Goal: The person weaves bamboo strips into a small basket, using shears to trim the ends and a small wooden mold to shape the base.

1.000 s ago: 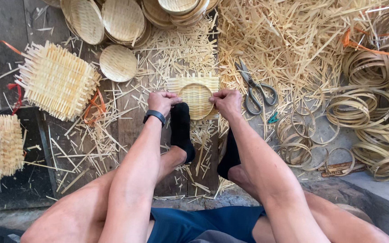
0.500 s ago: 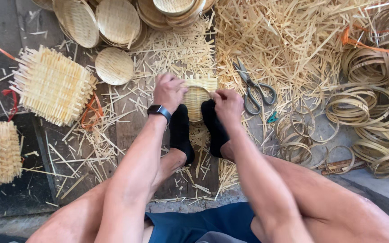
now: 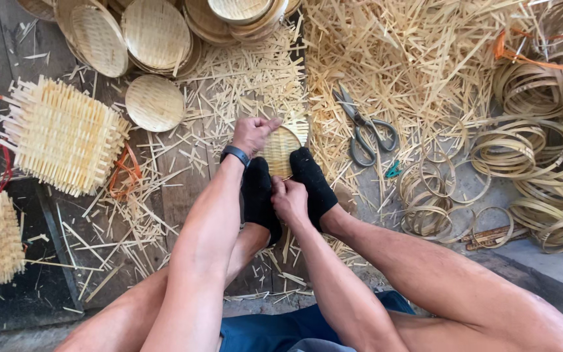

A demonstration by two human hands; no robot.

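A small round woven bamboo disc (image 3: pixel 283 148) lies on the floor, pinned between my two feet in black socks (image 3: pixel 313 182). My left hand (image 3: pixel 252 133), with a dark band on its wrist, grips the disc's far left rim with the fingers closed. My right hand (image 3: pixel 288 199) sits low between the feet, fingers curled at the disc's near edge. The feet and the hand hide what lies under those fingers.
Scissors (image 3: pixel 363 127) lie right of the disc on loose bamboo slivers. Coiled bamboo rings (image 3: pixel 529 150) fill the right side. Finished round woven trays (image 3: pixel 154 36) are stacked at the top, one small disc (image 3: pixel 155 103) apart. Square woven mats (image 3: pixel 60 133) lie left.
The right hand has dropped from the disc's right edge down between the feet. Both feet have closed in around the disc. The left hand has stayed at its far rim.
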